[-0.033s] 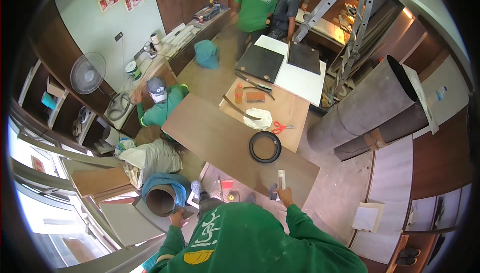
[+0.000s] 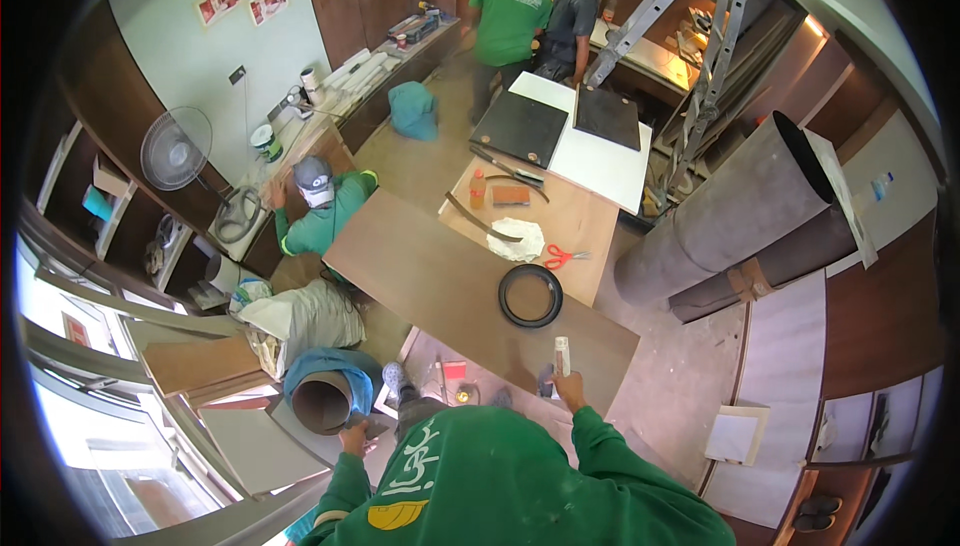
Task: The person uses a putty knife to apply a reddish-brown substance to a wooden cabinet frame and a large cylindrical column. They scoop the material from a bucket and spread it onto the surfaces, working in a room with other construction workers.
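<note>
A pale, narrow tool (image 2: 562, 354) stands up from my right hand (image 2: 570, 392), whose fingers are wrapped round its lower end; its kind is too small to make out. This hand is over the near right part of a long brown board (image 2: 430, 256). A black ring-shaped coil (image 2: 530, 296) lies flat on the board, farther off than my right hand. At the left, my left hand (image 2: 353, 437) is closed on a flat dark-grey piece (image 2: 371, 428) that I cannot name. Close beyond it is the open end of a brown tube (image 2: 322, 402) wrapped in blue cloth.
Red-handled scissors (image 2: 566, 258), a crumpled white sheet (image 2: 517, 239), an orange bottle (image 2: 477, 186) and curved dark strips lie on the wooden table (image 2: 590, 221). Large grey rolls (image 2: 730, 211) and a ladder (image 2: 690, 76) stand right. A co-worker (image 2: 325, 201) crouches left; others stand at the back.
</note>
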The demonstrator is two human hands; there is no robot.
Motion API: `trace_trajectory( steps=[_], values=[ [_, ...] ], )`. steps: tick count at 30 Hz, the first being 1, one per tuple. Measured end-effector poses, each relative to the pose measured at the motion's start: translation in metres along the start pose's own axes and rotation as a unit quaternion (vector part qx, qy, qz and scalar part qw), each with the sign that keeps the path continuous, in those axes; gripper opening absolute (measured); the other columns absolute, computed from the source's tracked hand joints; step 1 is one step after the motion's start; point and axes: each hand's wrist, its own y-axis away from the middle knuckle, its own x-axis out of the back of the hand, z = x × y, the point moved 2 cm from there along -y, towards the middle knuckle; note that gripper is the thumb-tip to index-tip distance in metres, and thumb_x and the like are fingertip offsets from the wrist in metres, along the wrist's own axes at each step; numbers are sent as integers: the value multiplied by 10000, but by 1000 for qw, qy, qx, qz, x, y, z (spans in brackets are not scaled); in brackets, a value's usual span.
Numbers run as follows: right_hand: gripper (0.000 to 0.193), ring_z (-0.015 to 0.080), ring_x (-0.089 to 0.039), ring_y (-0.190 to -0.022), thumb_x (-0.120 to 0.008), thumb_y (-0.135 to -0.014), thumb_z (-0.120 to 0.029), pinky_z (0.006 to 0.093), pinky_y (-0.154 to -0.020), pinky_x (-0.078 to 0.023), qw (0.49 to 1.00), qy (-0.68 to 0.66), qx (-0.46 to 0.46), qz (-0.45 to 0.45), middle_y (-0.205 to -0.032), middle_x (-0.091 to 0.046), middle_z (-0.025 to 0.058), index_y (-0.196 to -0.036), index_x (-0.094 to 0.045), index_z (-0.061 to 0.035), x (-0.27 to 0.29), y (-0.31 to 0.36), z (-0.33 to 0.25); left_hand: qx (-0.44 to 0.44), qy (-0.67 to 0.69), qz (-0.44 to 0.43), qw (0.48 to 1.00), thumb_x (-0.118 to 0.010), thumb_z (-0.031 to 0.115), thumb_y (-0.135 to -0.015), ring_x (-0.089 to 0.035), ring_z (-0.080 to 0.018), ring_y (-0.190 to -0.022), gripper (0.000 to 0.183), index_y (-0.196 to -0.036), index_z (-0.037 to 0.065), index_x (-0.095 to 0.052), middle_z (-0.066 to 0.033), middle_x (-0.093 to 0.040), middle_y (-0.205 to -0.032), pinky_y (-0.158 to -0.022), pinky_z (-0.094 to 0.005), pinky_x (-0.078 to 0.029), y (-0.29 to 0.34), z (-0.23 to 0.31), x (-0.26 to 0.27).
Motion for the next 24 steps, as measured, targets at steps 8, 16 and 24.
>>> trace_trajectory(
  steps=[8,16,24],
  values=[
    [451,312,-677,-694,-761,-592,-334,409,-631,-510,999,27,17,-17,-725,-674,230,-778,-693,72,-9,-23,-56,6,23,-3,1000,-669,215,-851,-649,-290,-614,311,-1085,74,-521,-133,-630,-800,-493,-416,-518,3,6,0],
    [457,282,-659,-636,-761,-590,-356,399,-585,-500,998,54,-12,-27,-674,-661,199,-719,-675,74,-13,-5,-25,16,56,25,998,-668,206,-833,-659,-271,-565,259,-1010,38,-582,-126,-658,-785,-425,-373,-521,10,-3,4],
    [462,305,-658,-626,-783,-581,-360,410,-582,-494,996,77,-20,-31,-668,-658,215,-734,-686,65,-17,-6,0,25,54,12,998,-676,242,-853,-662,-270,-592,275,-1014,36,-591,-123,-653,-804,-454,-368,-529,10,-5,11]
  ],
)
